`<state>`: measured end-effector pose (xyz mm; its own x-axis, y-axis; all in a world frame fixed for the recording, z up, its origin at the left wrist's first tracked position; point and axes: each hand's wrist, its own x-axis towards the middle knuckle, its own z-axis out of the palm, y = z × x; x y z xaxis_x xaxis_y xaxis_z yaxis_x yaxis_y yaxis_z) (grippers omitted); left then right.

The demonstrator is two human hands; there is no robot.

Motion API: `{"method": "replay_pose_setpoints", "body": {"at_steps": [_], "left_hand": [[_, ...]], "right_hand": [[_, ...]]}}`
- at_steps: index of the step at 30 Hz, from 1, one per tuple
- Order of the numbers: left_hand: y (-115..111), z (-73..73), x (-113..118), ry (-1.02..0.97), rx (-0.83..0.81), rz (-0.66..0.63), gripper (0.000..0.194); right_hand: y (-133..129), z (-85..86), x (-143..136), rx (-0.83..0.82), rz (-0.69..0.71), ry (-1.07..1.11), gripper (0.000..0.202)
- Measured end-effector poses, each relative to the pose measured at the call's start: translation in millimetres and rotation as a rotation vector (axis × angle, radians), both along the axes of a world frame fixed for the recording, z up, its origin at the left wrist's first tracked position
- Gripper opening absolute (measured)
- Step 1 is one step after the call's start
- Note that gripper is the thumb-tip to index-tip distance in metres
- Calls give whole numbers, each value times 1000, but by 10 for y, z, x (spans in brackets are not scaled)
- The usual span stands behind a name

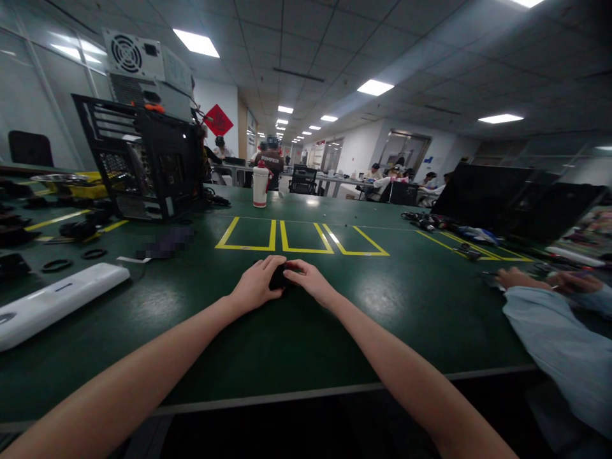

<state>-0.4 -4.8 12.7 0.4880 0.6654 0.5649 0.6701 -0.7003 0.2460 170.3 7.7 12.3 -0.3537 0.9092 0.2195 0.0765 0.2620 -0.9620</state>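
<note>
Two hands (259,280) (310,280) grip a small black object (278,276) over a yellow-taped green table (296,344) beneath ceiling lights (196,43).

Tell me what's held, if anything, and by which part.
A small black object: the left hand holds its left side, fingertips of the right hand at its right edge. Finer parts can't be told.

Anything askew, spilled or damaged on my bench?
No spill or damage shows around the black object between the left hand and right hand. One mild oddity: the white cup beyond the yellow outlines, upright, but seemingly out of place near an open computer case.
</note>
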Motion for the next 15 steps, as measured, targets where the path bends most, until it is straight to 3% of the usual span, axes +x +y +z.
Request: {"method": "replay_pose_setpoints", "body": {"at_steps": [5,10,15], "left_hand": [[-9,1,-7,0,9,-13,60],[-6,-4,1,-3,13,-1,61],[-4,-11,-5,-2,1,-2,62]], "right_hand": [[-24,4,-4,41,82,45,37],[-23,3,-37,75,23,55,23],[-12,8,-18,15,-4,10,29]]}}
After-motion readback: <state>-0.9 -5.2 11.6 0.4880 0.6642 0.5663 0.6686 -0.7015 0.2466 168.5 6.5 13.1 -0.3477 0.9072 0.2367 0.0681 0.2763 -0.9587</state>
